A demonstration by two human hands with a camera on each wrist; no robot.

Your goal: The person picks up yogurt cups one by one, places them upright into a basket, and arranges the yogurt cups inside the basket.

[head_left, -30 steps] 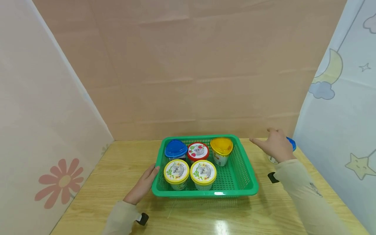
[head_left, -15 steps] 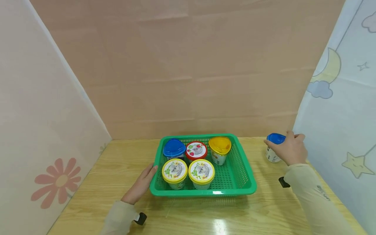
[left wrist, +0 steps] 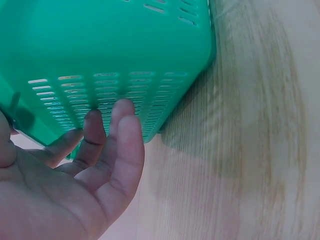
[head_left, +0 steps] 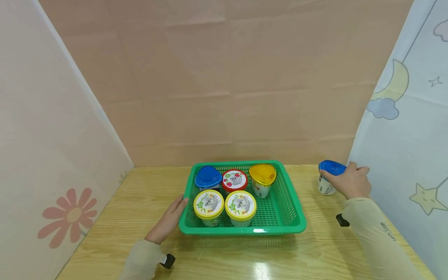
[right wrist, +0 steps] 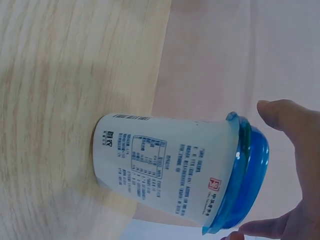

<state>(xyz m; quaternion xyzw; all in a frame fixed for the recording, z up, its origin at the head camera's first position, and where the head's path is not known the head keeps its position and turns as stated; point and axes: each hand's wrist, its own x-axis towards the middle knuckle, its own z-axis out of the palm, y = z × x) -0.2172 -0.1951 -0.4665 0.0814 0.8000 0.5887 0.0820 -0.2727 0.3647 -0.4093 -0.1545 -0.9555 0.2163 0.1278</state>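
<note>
A green plastic basket (head_left: 259, 230) sits mid-table with several lidded cups inside: a blue-lidded cup (head_left: 208, 177), a red-lidded tub (head_left: 235, 179), a yellow triangular-lidded cup (head_left: 262, 175), and two yellow-rimmed tubs (head_left: 209, 204). My left hand (head_left: 169, 219) holds the basket's left side, thumb at the rim; in the left wrist view its bent fingers (left wrist: 129, 145) lie along the slotted wall. At the far right, another blue-lidded cup (right wrist: 160, 165) stands on the table. Around its lid spreads my right hand (head_left: 351, 181), its thumb (right wrist: 280, 112) slightly apart from the lid, fingertips by the opposite edge.
The wooden table (head_left: 140, 202) meets a tan back sheet (head_left: 227, 97). A flower-printed sheet (head_left: 70, 155) bounds the left, and a moon-and-star sheet (head_left: 413, 136) bounds the right, close to my right hand. Both wrists wear dark straps.
My right hand has shifted from in front of the blue-lidded cup to its right side, so more of the cup shows. My left hand and the basket have stayed in place.
</note>
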